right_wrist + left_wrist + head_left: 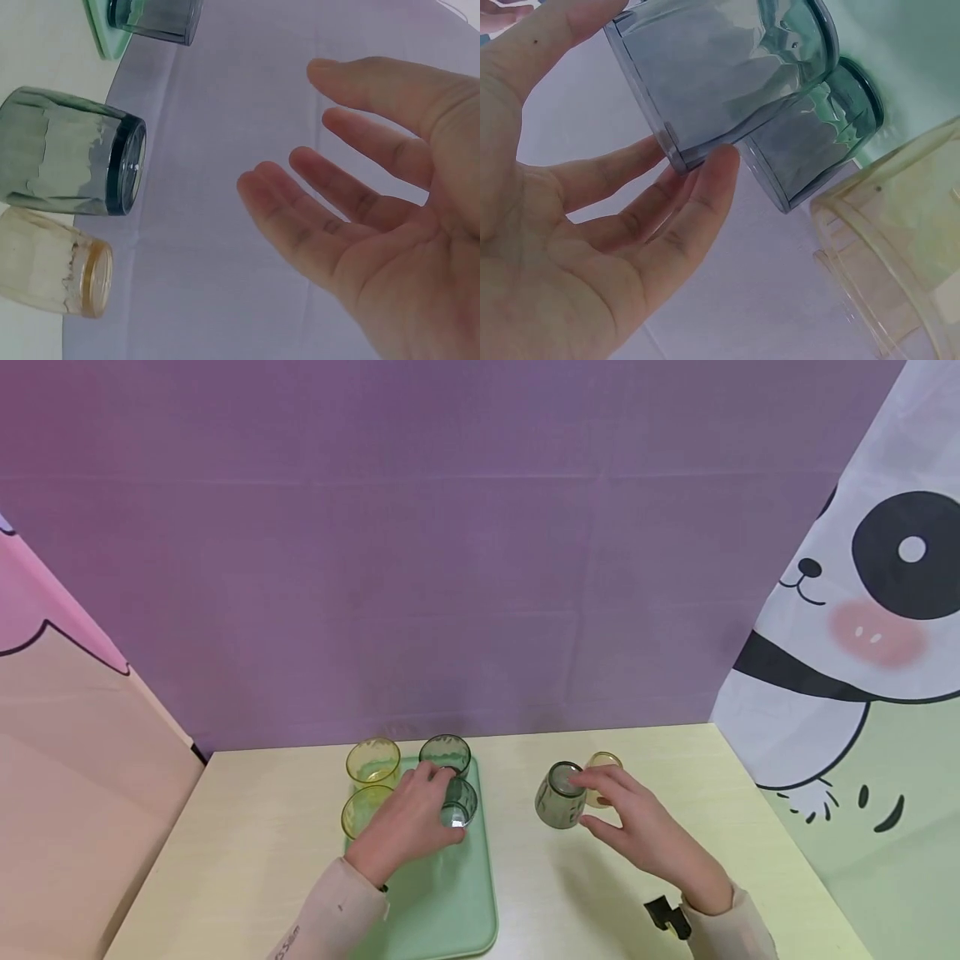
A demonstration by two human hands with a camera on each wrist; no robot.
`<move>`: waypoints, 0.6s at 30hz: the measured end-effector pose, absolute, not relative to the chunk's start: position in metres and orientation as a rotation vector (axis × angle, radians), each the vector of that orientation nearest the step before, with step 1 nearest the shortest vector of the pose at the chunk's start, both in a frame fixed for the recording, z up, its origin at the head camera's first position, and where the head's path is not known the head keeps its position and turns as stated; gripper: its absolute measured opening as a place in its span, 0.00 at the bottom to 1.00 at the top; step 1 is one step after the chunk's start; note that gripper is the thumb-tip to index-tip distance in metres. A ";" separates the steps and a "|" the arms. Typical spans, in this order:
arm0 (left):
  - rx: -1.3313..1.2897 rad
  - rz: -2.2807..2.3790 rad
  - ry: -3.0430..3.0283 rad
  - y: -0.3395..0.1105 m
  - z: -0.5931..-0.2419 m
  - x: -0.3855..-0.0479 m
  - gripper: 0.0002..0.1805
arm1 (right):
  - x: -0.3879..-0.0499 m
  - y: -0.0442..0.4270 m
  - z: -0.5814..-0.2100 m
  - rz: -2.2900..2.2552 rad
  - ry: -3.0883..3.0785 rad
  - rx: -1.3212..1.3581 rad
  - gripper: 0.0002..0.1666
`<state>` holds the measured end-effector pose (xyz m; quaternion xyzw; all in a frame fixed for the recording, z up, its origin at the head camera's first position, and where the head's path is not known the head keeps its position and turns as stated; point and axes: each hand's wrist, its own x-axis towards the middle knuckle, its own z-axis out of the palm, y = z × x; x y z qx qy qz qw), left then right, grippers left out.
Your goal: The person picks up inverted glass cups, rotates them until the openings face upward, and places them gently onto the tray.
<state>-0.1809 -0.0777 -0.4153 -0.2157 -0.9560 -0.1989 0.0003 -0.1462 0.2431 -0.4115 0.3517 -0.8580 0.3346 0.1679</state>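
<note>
Purple cloth backs a pale bench, where a green tray lies left of the middle, reaching close to the back edge. Four tumblers stand mouth up at the tray's back end: the far yellow tumbler and near yellow tumbler on the left, the far grey-green tumbler and near grey-green tumbler on the right.

The left hand curls thumb and fingers round the near grey-green tumbler's rim; how firmly, I cannot tell. A rim-only hold on smooth glass could slip, and a small drift might clink it against its far neighbour. The hand's back could also nudge the near yellow tumbler.

Right of the middle, the right hand is spread, holding nothing, near the upturned grey-green tumbler and upturned amber tumbler. With these so close together, a careless reach for one could topple the other; their tapering sides may let fingertips slide upward.
</note>
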 end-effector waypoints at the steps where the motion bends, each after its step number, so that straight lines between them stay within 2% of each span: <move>1: -0.677 -0.621 -3.005 -0.077 -0.416 -0.182 0.43 | -0.147 0.244 -0.411 0.911 -2.436 1.010 0.33; 18: -0.739 -0.529 -3.133 -0.070 -0.426 -0.194 0.38 | -0.152 0.252 -0.410 0.634 -2.461 1.003 0.33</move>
